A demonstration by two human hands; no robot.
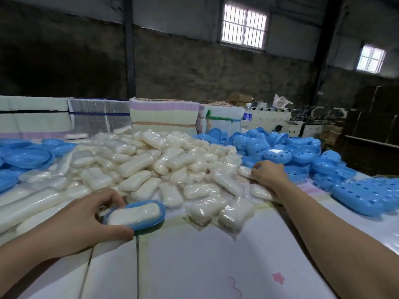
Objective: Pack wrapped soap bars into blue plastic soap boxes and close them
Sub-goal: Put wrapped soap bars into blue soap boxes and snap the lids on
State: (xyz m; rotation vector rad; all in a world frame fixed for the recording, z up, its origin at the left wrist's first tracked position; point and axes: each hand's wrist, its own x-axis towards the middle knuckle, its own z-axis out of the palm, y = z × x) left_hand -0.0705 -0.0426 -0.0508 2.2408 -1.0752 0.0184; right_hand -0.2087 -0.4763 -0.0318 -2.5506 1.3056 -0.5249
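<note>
We are holding the open blue oval plastic soap box (pixel 138 221) with its wrapped white soap bar (pixel 133 213) in our left hand (pixel 86 216), while our right hand (pixel 267 172), fingers curled, is reaching the blue lid pile (pixel 302 152) lying far right.

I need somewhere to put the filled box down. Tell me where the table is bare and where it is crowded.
Bare: the near table, between both forearms, in front of the soap pile. Crowded: blue lids heaped right, blue trays left. The left hand holds the filled box; the right hand rests on wrapped soaps.
</note>
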